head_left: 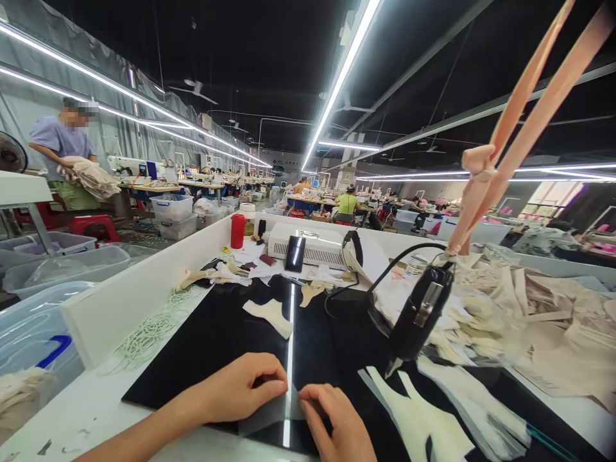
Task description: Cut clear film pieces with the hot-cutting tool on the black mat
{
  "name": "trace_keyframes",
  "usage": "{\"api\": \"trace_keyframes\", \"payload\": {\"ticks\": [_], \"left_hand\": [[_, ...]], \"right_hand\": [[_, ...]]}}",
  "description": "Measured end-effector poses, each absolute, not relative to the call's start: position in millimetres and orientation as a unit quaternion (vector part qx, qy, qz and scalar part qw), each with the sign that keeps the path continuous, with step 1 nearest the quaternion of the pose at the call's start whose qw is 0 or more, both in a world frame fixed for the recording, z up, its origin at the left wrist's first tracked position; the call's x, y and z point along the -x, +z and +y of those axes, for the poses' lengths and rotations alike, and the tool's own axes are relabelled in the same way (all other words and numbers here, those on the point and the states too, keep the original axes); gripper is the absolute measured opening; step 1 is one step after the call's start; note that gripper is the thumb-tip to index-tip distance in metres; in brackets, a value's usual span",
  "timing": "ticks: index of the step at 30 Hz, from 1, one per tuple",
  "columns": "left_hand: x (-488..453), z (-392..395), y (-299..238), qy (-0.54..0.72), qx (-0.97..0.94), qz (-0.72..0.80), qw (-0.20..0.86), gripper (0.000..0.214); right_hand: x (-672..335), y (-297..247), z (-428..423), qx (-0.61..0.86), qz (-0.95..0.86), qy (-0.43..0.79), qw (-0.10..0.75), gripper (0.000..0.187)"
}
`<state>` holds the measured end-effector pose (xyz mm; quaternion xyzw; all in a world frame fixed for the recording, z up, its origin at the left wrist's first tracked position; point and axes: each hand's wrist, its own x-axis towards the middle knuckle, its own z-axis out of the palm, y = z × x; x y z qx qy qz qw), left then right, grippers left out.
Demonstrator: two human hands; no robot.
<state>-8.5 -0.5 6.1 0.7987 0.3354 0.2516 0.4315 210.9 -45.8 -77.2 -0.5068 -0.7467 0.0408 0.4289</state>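
Note:
My left hand (248, 385) is closed, thumb and forefinger pinched at an edge of a thin translucent sheet (269, 414). My right hand (337, 420) pinches the sheet's other side, its fingertips close to the left ones. The sheet lies low over a glossy black board (202, 346), faint against it. Beyond the hands rests a cream fabric cutout (268, 316). To the right, a black handheld tool (419, 314) with a pointed metal tip hangs from a knotted pink strap (481, 186). Below its tip lie pale curved cutouts (418, 417) with translucent backing.
Green cord (154, 330) is heaped at left beside a white partition (144, 289). A white machine box (308, 242), a phone (295, 253) and a red thread cone (237, 231) stand behind. Beige fabric (558, 314) piles up at right. A person (67, 147) holds cloth at far left.

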Motion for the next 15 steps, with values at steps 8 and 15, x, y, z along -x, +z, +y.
{"api": "trace_keyframes", "payload": {"ticks": [8, 15], "left_hand": [[10.9, 1.4, -10.3, 0.235, -0.882, 0.313, 0.263, 0.022], [18.5, 11.9, -50.0, 0.321, -0.880, 0.304, 0.176, 0.022]], "right_hand": [[-221.9, -76.5, -41.0, 0.500, -0.782, -0.062, 0.367, 0.026], [-259.7, -61.9, -70.8, 0.536, -0.770, -0.114, 0.327, 0.018]]}}
